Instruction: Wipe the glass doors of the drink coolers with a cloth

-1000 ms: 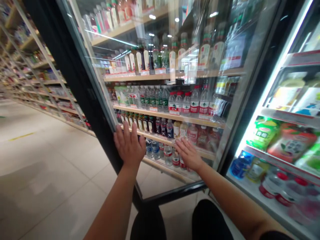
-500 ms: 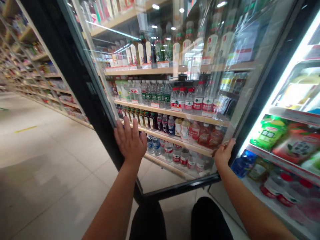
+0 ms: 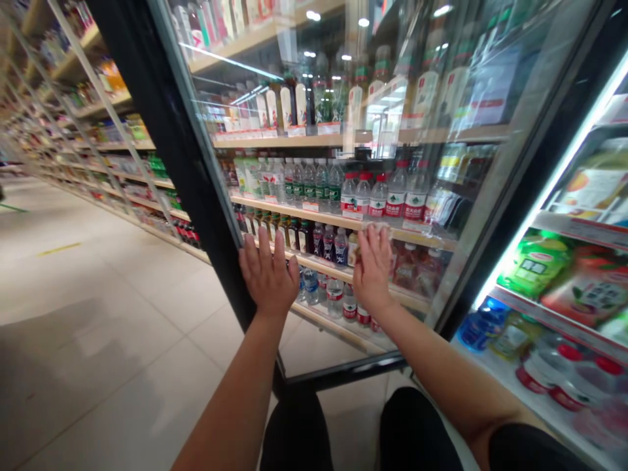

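A framed glass door (image 3: 338,370) stands open in front of me, with shelves of bottles seen through its pane. My left hand (image 3: 271,275) lies flat near the left edge of the glass, fingers spread, against the black frame (image 3: 184,163). Lower and middle on the pane, my right hand (image 3: 373,271) presses a pale cloth (image 3: 377,226) to the glass. Only a bit of this cloth shows past the fingertips; the palm covers the rest.
To the right is a lit cooler with drink packs (image 3: 534,263) and bottles (image 3: 544,366) on its shelves. Long store shelves (image 3: 118,147) run along the left over a tiled floor (image 3: 127,327). My legs (image 3: 299,435) are close below the door.
My right hand has moved left across the glass, from the door's right edge to the middle. The left hand stays flat at the left edge. The view has shifted slightly.
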{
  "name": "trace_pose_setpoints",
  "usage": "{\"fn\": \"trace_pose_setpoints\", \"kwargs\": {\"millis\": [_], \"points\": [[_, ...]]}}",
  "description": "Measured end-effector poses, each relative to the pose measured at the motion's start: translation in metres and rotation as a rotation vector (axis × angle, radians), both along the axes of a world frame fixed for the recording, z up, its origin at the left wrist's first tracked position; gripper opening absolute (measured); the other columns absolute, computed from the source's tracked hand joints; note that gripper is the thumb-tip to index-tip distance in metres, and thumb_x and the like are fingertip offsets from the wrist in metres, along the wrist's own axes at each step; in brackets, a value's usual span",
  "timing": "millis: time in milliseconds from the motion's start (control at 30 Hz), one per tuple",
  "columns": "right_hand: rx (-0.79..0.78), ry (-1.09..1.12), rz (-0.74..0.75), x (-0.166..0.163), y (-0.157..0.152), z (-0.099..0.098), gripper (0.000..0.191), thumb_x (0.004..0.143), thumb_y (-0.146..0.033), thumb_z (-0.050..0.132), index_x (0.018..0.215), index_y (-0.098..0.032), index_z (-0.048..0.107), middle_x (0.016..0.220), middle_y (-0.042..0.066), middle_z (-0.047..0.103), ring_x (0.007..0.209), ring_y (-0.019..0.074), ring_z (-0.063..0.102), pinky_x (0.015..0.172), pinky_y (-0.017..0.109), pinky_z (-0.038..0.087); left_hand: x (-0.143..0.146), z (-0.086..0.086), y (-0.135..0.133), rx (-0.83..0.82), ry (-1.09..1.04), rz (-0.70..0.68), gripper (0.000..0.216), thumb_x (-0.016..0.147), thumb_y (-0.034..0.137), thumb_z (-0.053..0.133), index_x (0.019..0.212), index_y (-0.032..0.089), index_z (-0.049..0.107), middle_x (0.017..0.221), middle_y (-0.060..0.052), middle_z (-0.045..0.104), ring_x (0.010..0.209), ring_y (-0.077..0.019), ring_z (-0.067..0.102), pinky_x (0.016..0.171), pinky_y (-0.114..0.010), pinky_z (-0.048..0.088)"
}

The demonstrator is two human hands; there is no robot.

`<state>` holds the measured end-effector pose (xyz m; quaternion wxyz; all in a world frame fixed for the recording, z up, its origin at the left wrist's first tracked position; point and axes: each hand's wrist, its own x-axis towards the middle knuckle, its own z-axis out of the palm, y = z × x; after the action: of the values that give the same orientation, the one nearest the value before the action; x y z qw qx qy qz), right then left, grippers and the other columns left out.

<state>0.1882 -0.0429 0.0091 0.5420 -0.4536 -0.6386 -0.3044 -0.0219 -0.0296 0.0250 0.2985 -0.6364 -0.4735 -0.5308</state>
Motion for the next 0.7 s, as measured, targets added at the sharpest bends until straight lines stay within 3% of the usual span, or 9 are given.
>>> {"fn": "trace_pose_setpoints", "kwargs": {"millis": [133,267,367,500,700], "points": [[-0.012,-0.208,0.035,-0.020,-0.001,0.032,0.066,0.095,-0.011,0.034,0.159,-0.026,0.023,0.157,0.006,0.043,0.153,0.0220,0.018,0.122,0.050,0.026,-0.001,-0.001,0.001,0.006,0.013,0.007,0.056,0.099,0.041,0.041,0.149,0.016,0.043,0.160,-0.016,0.031,0.154,-0.0297,0.008,0.123,-0.055,0.011],[-0.003,-0.338,0.055,-0.029,0.003,0.075,0.061,0.098,-0.013,0.033,0.157,-0.026,0.028,0.159,0.000,0.039,0.154,0.0171,0.014,0.125,0.043,0.022,-0.001,-0.002,0.001,0.021,0.027,0.009,0.057,0.098,0.039,0.043,0.151,0.017,0.040,0.161,-0.016,0.029,0.154,-0.0292,0.007,0.123,-0.055,0.012],[-0.003,-0.325,0.043,-0.032,0.004,0.091,0.061,0.098,-0.013,0.031,0.157,-0.027,0.027,0.161,-0.003,0.035,0.154,0.0157,0.012,0.126,0.042,0.021,-0.001,-0.001,0.000,-0.014,0.001,-0.027,0.056,0.099,0.040,0.042,0.150,0.017,0.041,0.161,-0.016,0.029,0.154,-0.0296,0.006,0.124,-0.056,0.009],[-0.027,-0.329,0.031,-0.031,0.003,0.099,0.060,0.099,-0.014,0.032,0.156,-0.028,0.029,0.161,-0.004,0.035,0.154,0.0164,0.013,0.126,0.041,0.021,-0.001,-0.001,-0.001,-0.025,-0.009,-0.039,0.056,0.099,0.041,0.042,0.150,0.017,0.041,0.161,-0.015,0.029,0.154,-0.0300,0.008,0.124,-0.056,0.008],[0.080,-0.192,-0.020,0.001,0.013,0.138,0.066,0.093,-0.007,0.028,0.157,-0.018,0.023,0.161,0.003,0.033,0.154,0.0179,0.011,0.124,0.046,0.022,-0.002,-0.001,0.000,0.024,0.024,-0.018,0.056,0.099,0.040,0.043,0.150,0.016,0.041,0.160,-0.016,0.030,0.154,-0.0301,0.009,0.124,-0.055,0.010]]}}
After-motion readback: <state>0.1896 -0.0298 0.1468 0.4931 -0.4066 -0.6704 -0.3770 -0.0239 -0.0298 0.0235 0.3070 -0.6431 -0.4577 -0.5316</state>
